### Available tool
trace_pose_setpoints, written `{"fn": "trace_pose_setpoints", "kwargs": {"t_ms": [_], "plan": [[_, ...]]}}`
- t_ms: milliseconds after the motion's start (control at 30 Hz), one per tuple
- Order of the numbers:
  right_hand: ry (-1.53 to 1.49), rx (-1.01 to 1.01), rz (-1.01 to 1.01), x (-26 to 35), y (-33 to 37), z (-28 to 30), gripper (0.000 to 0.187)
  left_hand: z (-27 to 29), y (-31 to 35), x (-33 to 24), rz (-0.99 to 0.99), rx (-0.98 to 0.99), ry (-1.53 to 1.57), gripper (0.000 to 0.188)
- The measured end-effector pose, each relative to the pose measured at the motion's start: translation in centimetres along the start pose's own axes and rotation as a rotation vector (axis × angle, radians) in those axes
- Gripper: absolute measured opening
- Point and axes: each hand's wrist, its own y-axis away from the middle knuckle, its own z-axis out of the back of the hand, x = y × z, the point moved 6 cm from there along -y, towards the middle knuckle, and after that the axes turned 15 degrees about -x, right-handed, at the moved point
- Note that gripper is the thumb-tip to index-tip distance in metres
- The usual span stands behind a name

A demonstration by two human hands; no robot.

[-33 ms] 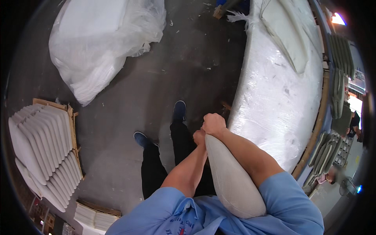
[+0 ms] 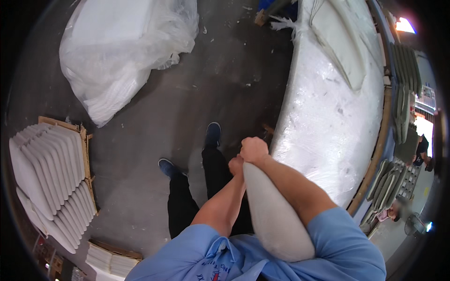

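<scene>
A pale grey padded cushion (image 2: 280,218) stands on edge between my forearms, its near end against my blue shirt. My right hand (image 2: 254,150) is closed at the cushion's far end, with the fingers curled down over it. Just left of it and slightly lower, my left hand (image 2: 236,165) is also closed, pressed near the same end. The two hands touch or nearly touch. My right hand partly covers the left one, and most of the left fingers are hidden. To the right is a plastic-wrapped table surface (image 2: 328,136), with a loose pale cover (image 2: 340,47) on its far part.
Stacked pale cushions (image 2: 47,168) stand at the left beside cardboard, with another stack (image 2: 112,261) at lower left. A large plastic-wrapped bundle (image 2: 108,56) lies at the far left on the grey floor (image 2: 140,140). At the right edge are more cushions (image 2: 407,70), a fan (image 2: 415,225) and other people.
The view has shifted very slightly, so my hands and the cushion sit a little farther left in the picture. The grip looks the same.
</scene>
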Motion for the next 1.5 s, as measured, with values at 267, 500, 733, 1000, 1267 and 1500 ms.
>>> {"fn": "trace_pose_setpoints", "kwargs": {"t_ms": [267, 500, 733, 1000, 1267, 1500], "plan": [[-0.014, 0.032, 0.009, 0.8, -1.9, 1.1, 0.020, -1.0, -1.6, 0.7, 0.061, -0.141, 0.047, 0.053], [-0.054, 0.002, -0.107, -1.2, -0.7, 0.5, 0.021, -2.0, -1.9, -0.6, -0.122, -0.105, 0.047, 0.063], [-0.103, -0.088, -0.085, -0.7, -1.2, 1.4, 0.020, -1.3, -2.1, -0.7, -0.285, -0.092, -0.116, 0.064], [-0.187, -0.099, -0.150, -2.1, -0.5, 0.4, 0.021, 7.1, 3.5, -2.8, 0.152, 0.302, 0.179, 0.066], [-0.233, 0.033, -0.176, -2.6, -1.0, -0.7, 0.027, 13.2, 14.4, -11.0, 0.225, 0.892, 0.141, 0.061], [-0.267, 0.016, -0.007, -1.0, -1.3, 1.5, 0.042, 6.4, 8.2, -8.1, 0.254, 0.912, 0.023, 0.041]]}}
